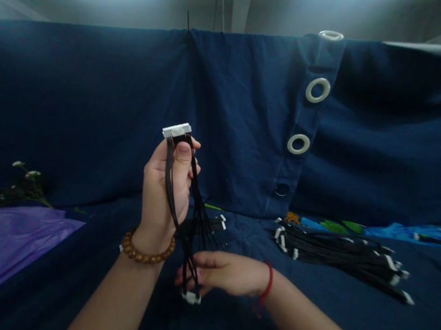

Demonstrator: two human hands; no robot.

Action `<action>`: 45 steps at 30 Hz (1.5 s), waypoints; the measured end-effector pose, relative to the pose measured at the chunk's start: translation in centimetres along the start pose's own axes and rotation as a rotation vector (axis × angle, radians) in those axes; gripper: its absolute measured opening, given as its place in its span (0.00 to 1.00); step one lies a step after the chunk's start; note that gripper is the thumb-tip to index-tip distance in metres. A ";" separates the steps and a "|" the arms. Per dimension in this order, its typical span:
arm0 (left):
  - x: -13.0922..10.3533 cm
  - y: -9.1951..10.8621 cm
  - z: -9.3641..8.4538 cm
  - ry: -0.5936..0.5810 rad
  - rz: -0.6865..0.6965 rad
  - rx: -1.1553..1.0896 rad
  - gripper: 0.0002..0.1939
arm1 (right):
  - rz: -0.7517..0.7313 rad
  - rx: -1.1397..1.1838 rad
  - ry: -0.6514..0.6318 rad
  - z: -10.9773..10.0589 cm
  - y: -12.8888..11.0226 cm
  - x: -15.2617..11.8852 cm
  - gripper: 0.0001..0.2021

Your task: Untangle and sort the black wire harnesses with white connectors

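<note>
My left hand (169, 180), raised in the middle of the view, pinches a black wire harness (195, 199) just under its long white connector (177, 130). From there the black wires hang down in loose strands. Lower down, my right hand (218, 273) reaches in from the right, its fingers around or behind the hanging wires near a small white connector (191, 297). Motion blurs those fingertips, and whether they grip the wires I cannot tell. Behind the strands, more black wire with white ends (219, 222) lies on the dark blue cloth (247, 239).
On the right lies a bundle of black harnesses (339, 253) with white connectors. A purple sheet (28, 237) covers the left side, with white flowers (32, 175) behind it. A dark blue curtain (90, 104) with metal rings hangs at the back.
</note>
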State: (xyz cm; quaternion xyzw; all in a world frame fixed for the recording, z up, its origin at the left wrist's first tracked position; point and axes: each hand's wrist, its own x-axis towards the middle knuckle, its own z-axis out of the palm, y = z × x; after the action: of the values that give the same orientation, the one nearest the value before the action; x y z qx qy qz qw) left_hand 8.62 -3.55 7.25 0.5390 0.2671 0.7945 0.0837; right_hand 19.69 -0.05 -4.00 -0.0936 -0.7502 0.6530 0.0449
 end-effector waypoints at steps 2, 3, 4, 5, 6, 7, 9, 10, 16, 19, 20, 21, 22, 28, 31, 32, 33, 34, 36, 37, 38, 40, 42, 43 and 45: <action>0.2 -0.2 0.0 -0.015 -0.014 -0.119 0.08 | 0.035 0.163 -0.087 0.7 1.0 -0.3 0.22; 0.3 -0.3 -0.1 -0.022 -0.014 -0.151 0.08 | 0.057 0.227 -0.110 0.9 1.3 -0.8 0.24; 0.5 -0.4 -0.2 -0.023 -0.007 -0.149 0.08 | 0.079 0.278 -0.104 1.0 1.5 -1.3 0.24; 0.6 -0.4 -0.4 -0.019 0.009 -0.119 0.08 | 0.097 0.315 -0.067 0.9 1.6 -2.1 0.23; 0.8 -0.5 -0.8 -0.021 0.029 -0.059 0.08 | 0.109 0.340 0.001 0.6 1.5 -3.0 0.20; 0.9 -0.5 -1.1 -0.041 0.050 0.038 0.08 | 0.113 0.352 0.095 0.2 1.3 -4.0 0.16; 1.3 -0.3 -2.0 -0.131 0.105 0.313 0.09 | 0.105 0.339 0.300 -0.9 0.5 -6.3 0.13; 1.4 -0.3 -2.4 -0.189 0.144 0.465 0.08 | 0.090 0.312 0.393 -1.6 -0.1 -7.5 0.14; 1.9 -0.4 -3.4 -0.312 0.085 0.837 0.13 | -0.159 0.079 0.933 -5.0 -3.9 -13.2 0.09; 1.6 -0.6 -2.9 -0.460 -0.037 0.745 0.15 | -0.253 -0.071 1.002 -4.8 -5.5 -14.8 0.13; 1.3 -0.5 -2.5 -0.544 -0.070 0.681 0.15 | -0.262 -0.129 1.001 -4.3 -6.0 -15.1 0.13; 1.0 -0.5 -2.1 -0.634 -0.108 0.604 0.15 | -0.263 -0.179 0.995 -3.7 -6.5 -15.3 0.11; 0.5 -0.4 -1.5 -0.727 -0.153 0.519 0.16 | -0.266 -0.252 0.985 -3.0 -7.0 -15.4 0.08; -2.7 0.2 1.9 -1.037 -0.326 0.157 0.15 | -0.382 -0.975 1.061 0.9 -7.9 -14.1 0.07; -3.7 0.4 2.9 -1.045 -0.281 0.166 0.12 | -0.408 -1.089 1.266 1.4 -7.4 -13.4 0.09; -3.9 0.4 3.0 -1.045 -0.257 0.181 0.12 | -0.421 -1.107 1.304 1.4 -7.2 -13.3 0.09; -4.1 0.5 3.1 -1.047 -0.232 0.192 0.11 | -0.434 -1.114 1.326 1.4 -7.0 -13.1 0.09; -4.3 0.5 3.2 -1.047 -0.205 0.199 0.11 | -0.444 -1.116 1.335 1.4 -6.9 -13.0 0.09; -4.5 0.5 3.2 -1.040 -0.165 0.206 0.10 | -0.469 -1.129 1.344 1.5 -6.7 -12.7 0.09; -4.5 0.5 3.2 -1.034 -0.155 0.209 0.10 | -0.482 -1.134 1.348 1.5 -6.6 -12.6 0.09; -4.6 0.5 3.3 -1.027 -0.149 0.210 0.10 | -0.495 -1.140 1.354 1.6 -6.6 -12.4 0.09; -4.7 0.5 3.3 -1.029 -0.141 0.212 0.10 | -0.519 -1.151 1.372 1.8 -6.5 -12.3 0.09; -4.7 0.5 3.3 -1.035 -0.135 0.215 0.10 | -0.536 -1.170 1.383 1.9 -6.5 -12.2 0.09; -4.7 0.5 3.4 -1.038 -0.133 0.219 0.10 | -0.540 -1.183 1.386 2.0 -6.5 -12.1 0.09; -4.7 0.7 3.4 -1.047 -0.134 0.230 0.11 | -0.548 -1.214 1.386 2.0 -6.5 -12.1 0.10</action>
State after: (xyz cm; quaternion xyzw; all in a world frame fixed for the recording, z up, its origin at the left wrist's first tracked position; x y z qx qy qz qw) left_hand 13.73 -4.95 4.71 0.8502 0.3089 0.3783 0.1968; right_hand 30.63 -5.27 2.82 -0.2875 -0.7630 -0.0805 0.5734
